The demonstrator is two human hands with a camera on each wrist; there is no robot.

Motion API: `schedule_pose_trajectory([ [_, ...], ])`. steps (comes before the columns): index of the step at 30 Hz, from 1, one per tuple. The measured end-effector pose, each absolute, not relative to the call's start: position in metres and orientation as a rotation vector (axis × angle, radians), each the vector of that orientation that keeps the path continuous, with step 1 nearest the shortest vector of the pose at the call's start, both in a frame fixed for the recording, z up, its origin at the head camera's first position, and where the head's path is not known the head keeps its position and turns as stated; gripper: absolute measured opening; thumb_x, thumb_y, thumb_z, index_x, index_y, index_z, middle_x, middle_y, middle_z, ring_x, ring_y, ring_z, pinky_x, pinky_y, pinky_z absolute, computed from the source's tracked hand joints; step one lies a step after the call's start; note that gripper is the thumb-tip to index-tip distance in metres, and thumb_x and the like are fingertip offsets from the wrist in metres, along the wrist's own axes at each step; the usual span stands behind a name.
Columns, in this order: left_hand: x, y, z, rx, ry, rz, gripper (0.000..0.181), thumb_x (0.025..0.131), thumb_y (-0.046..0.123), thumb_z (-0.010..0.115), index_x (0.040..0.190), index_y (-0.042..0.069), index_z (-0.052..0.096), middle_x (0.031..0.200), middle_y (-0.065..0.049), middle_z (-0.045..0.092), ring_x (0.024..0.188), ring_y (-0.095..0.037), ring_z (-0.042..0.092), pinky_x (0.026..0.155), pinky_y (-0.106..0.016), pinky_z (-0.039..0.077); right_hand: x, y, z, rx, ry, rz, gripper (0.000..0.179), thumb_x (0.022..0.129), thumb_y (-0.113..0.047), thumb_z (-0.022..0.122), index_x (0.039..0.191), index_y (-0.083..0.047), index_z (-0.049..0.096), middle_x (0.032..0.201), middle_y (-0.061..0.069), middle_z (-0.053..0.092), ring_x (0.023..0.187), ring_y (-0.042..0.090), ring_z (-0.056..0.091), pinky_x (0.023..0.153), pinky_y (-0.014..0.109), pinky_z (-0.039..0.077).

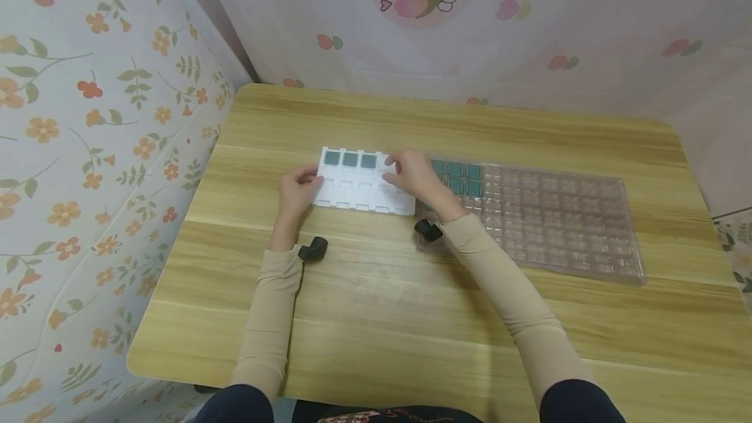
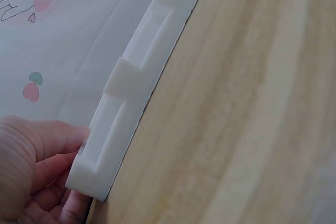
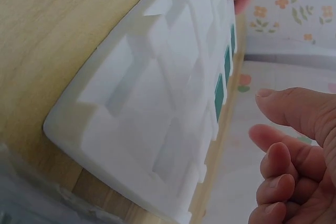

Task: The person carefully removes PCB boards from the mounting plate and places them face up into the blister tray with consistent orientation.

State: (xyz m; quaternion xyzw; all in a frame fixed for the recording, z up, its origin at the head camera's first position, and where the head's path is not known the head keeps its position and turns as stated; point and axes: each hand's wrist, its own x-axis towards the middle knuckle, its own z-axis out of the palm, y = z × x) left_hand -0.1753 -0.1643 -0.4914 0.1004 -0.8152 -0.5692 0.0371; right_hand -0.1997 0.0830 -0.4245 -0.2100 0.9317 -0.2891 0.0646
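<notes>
A white plastic tray [image 1: 364, 201] with moulded pockets lies on the table, three square green chips [image 1: 350, 159] set in its back row toward the left. My left hand [image 1: 296, 191] grips the tray's left end, thumb and fingers at its corner in the left wrist view. Over the right end of the same tray is my right hand [image 1: 416, 172]. In the right wrist view its thumb and forefinger stand apart with nothing between them. Beside it lies a clear plastic tray [image 1: 564, 220], where several green chips [image 1: 456, 187] sit in the back left pockets, partly hidden by my right hand.
The wooden table [image 1: 364, 292] extends in front of the trays to my body. A patterned curtain [image 1: 529, 38] hangs along its back edge, and a floral one [image 1: 106, 181] along the left. Black wrist-worn pieces [image 1: 313, 249] stick out inward from both sleeves.
</notes>
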Motion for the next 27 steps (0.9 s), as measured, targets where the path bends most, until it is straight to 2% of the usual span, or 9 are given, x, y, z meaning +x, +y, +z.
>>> schedule_pose_trajectory([
  [21,-0.175,-0.164,-0.49,0.316,-2.494,-1.763,0.03,0.083,0.005,0.065,0.111,-0.004,0.065,0.102,-0.021,0.065,0.091,-0.027,0.059,0.083,-0.033,0.049,-0.21,0.068,-0.425,-0.513,2.827,-0.753,0.032,0.086,-0.02,0.068,0.11,-0.001,0.065,0.073,0.008,0.056,0.061,0.015,0.043,0.053,0.024,0.034],
  [27,-0.175,-0.165,-0.491,0.302,-2.491,-1.758,0.029,0.083,0.006,0.065,0.11,-0.004,0.065,0.1,-0.02,0.065,0.089,-0.026,0.059,0.08,-0.03,0.048,-0.212,0.065,-0.425,-0.505,2.816,-0.768,0.031,0.086,-0.019,0.067,0.112,-0.001,0.065,0.072,0.008,0.055,0.06,0.015,0.042,0.052,0.023,0.033],
])
